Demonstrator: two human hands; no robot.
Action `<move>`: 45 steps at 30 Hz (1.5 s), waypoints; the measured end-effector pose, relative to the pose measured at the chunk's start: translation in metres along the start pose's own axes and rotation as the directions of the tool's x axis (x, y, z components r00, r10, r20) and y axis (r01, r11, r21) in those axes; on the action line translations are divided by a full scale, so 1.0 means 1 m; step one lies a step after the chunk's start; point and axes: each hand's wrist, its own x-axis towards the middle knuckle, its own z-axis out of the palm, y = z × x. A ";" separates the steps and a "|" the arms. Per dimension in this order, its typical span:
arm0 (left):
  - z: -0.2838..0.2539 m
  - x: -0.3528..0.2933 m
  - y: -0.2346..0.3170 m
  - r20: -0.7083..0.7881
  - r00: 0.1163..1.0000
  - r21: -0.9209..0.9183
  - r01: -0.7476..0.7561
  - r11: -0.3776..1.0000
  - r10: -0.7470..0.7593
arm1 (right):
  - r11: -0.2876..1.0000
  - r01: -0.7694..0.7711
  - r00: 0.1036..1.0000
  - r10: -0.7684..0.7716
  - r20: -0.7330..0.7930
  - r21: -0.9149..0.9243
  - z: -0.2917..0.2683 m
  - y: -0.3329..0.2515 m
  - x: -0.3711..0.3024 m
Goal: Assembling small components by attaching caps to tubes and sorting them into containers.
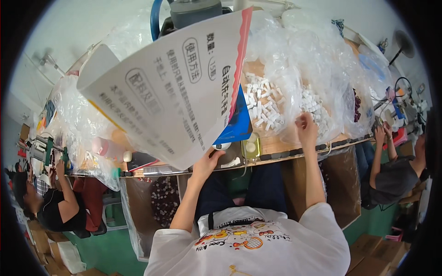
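progress: judged part-way. white pieces (265, 102) lie loose in two heaps on the table (279, 143), the right heap among clear plastic (338, 69); these appear unhandled. dark-and-white pieces (165, 202) in the bin (134, 202) below the edge may be finished stock; not confirmed.

position: right hand (307, 132) is at the near left side of the right heap, the pieces just beyond and beside its fingers. thumb and forefinger look close together; grip cannot be told. left hand (206, 165) is at the table edge, well apart from the heaps; whether its fingers hold anything cannot be told.
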 end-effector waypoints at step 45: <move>-0.084 -0.040 0.055 0.194 0.915 0.476 0.227 0.849 -0.354 | 0.882 0.141 0.836 -0.349 0.424 0.450 0.071 -0.135 -0.049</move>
